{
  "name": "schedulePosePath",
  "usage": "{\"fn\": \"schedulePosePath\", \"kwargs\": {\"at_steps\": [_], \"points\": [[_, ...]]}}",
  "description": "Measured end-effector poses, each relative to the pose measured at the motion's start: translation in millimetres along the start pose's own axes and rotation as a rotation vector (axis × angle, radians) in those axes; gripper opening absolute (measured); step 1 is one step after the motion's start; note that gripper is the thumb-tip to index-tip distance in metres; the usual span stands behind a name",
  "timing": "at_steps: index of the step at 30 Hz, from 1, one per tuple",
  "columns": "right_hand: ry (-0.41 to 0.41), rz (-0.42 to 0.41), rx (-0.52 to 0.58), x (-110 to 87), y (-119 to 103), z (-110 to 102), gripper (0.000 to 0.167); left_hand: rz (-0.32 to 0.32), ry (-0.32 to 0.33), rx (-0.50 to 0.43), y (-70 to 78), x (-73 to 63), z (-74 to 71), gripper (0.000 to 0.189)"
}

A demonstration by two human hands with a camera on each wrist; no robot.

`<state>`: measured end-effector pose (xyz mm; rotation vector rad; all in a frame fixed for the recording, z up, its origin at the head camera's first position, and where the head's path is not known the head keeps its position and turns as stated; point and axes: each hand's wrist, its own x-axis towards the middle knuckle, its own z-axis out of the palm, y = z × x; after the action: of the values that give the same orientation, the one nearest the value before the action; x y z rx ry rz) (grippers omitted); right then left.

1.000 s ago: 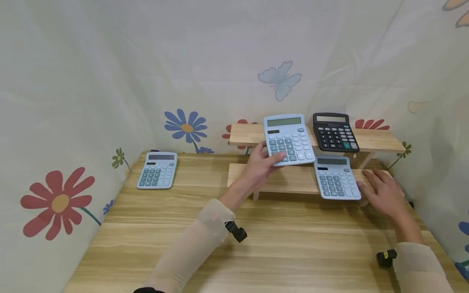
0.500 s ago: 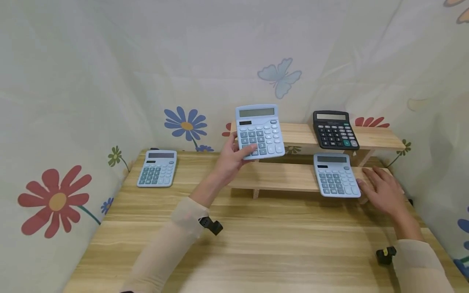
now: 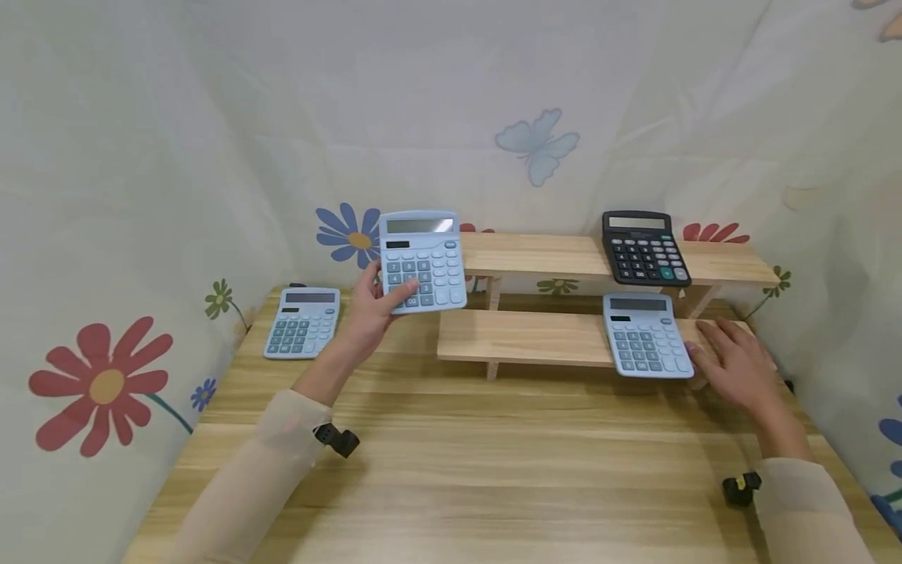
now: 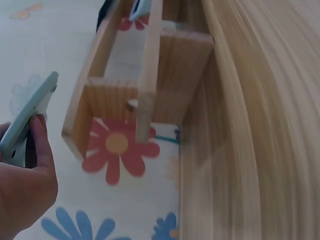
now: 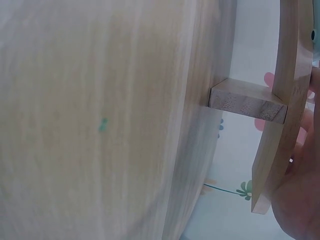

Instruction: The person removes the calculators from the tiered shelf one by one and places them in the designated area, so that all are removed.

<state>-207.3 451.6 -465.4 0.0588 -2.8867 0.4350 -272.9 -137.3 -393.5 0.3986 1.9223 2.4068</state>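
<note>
My left hand [image 3: 368, 312] grips a light blue calculator [image 3: 438, 262] by its lower left corner, thumb over the keys. It is held up left of the wooden two-tier shelf, display upward. The left wrist view shows this calculator [image 4: 27, 112] edge-on, away from the shelf. On the lower tier [image 3: 521, 337] lies another light blue calculator [image 3: 647, 337]. My right hand [image 3: 741, 368] rests on that tier's right end, thumb right at this calculator's edge. In the right wrist view, the hand [image 5: 302, 187] lies over the board's end, fingers partly hidden.
A black calculator [image 3: 643, 249] leans on the upper tier [image 3: 528, 254] at the right. Another light blue calculator [image 3: 303, 323] lies at the table's back left. The wood-grain table [image 3: 493, 470] extends in front; a flowered cloth [image 3: 395, 117] hangs behind and at the sides.
My left hand has carried its light blue calculator leftward, from in front of the shelf to beyond its left end. The right hand and the other calculators have stayed in place.
</note>
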Motion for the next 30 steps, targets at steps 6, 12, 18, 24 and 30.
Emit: {"fn": "schedulePosePath", "kwargs": {"at_steps": [6,12,18,24,30], "points": [[-0.003,-0.002,0.005,-2.6,2,0,0.073,-0.024,0.043,0.073,-2.5,-9.3,-43.8,0.064],[0.003,-0.002,0.015,-0.4,2,0,0.073,-0.151,0.101,0.147,-17.0,-20.7,-79.1,0.066],[-0.013,0.011,0.008,-0.4,1,-1,0.075,-0.274,0.106,0.24,-36.6,-29.4,-98.6,0.069],[-0.007,0.007,0.008,-0.7,1,-2,0.074,-0.366,0.096,0.257,-54.3,-28.8,-107.5,0.079],[-0.015,0.013,0.007,-0.4,0,-2,0.075,-0.403,0.104,0.18,-63.8,-28.0,-111.7,0.075]]}}
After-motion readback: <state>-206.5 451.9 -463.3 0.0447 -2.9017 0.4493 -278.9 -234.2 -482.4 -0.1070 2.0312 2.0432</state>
